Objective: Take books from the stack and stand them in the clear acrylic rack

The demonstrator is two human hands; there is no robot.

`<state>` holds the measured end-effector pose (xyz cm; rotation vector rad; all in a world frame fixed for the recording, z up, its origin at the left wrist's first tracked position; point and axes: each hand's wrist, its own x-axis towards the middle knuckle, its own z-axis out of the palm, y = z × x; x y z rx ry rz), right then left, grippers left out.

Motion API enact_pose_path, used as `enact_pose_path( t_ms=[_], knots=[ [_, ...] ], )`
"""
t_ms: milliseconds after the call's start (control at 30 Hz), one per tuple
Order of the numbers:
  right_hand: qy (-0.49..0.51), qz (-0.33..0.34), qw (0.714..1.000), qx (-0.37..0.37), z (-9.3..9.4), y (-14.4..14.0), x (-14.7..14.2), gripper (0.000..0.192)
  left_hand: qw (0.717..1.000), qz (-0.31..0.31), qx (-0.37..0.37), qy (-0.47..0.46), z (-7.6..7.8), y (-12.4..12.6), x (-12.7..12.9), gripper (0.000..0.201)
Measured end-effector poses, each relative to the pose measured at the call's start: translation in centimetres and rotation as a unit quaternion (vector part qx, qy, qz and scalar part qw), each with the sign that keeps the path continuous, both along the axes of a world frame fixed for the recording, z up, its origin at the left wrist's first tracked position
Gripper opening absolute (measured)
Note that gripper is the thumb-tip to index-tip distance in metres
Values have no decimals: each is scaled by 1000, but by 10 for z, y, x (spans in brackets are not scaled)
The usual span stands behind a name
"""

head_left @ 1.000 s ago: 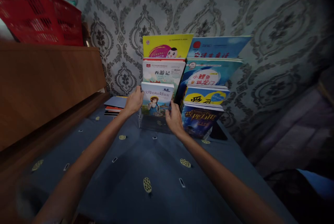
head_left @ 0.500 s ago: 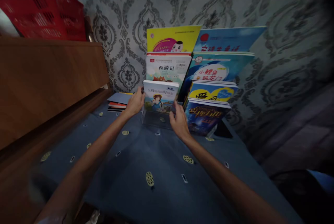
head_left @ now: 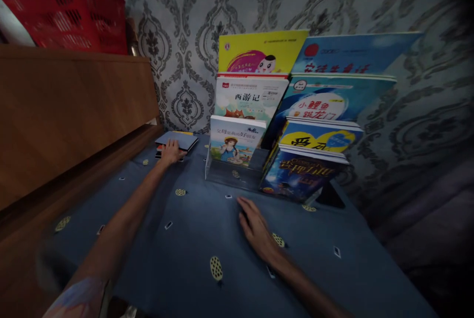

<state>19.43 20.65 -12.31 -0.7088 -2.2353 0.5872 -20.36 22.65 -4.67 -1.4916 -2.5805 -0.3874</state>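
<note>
Both hands have left the front book (head_left: 236, 141) since half a second ago: the left hand (head_left: 171, 151) has gone out to the flat stack (head_left: 177, 141) at ten o'clock, and the right hand (head_left: 256, 228) has dropped back onto the blue cloth (head_left: 192, 239) at six o'clock of the rack.

The wooden board (head_left: 70, 110) fills the left side at nine o'clock, with a red basket (head_left: 66, 9) on top at eleven. The cloth covers the surface from centre to bottom. The clear rack (head_left: 231, 176) stands at twelve o'clock against the patterned wall (head_left: 185, 36), holding two columns of stepped books; the front book sits upright in its lowest left slot.

The left hand lies on the stack, fingers loosely spread, gripping nothing that I can make out. The right hand rests palm down, fingers wide, holding nothing.
</note>
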Motion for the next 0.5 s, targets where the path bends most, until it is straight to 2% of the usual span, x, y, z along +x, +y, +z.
enact_pose_path(
  t_ms=[100, 267, 500],
  knots=[
    [-4, -2, 1000, -17, -6, -1, 0, 41, 999, -25, -32, 10, -2, 10, -2, 65],
    [-1, 6, 1000, -29, -1, -2, 2, 38, 996, -51, -71, 33, -2, 11, -3, 52],
    [-9, 15, 999, -30, 5, 0, 5, 37, 986, -80, -119, 84, 11, 8, -9, 40]
  ],
)
